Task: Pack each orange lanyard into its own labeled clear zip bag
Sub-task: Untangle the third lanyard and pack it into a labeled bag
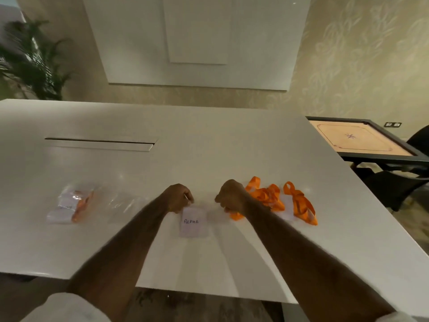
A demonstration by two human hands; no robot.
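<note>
— Orange webbing tangles, that's my worry. The right hand (232,196) has its fingers curled round one orange lanyard (235,216), and that touches the heap of lanyards (267,197) just beside it on the white table (209,147). Lift it and a neighbour may drag along.
— And the bag?
— The ALPHA zip bag (193,223) lies flat between the hands; the left hand (180,197) pinches its top edge. Slippery film, so the mouth could close up.
— The straps themselves?
— Flat, limp ribbon, looped over itself. Packed bags (69,203) sit far left.
</note>
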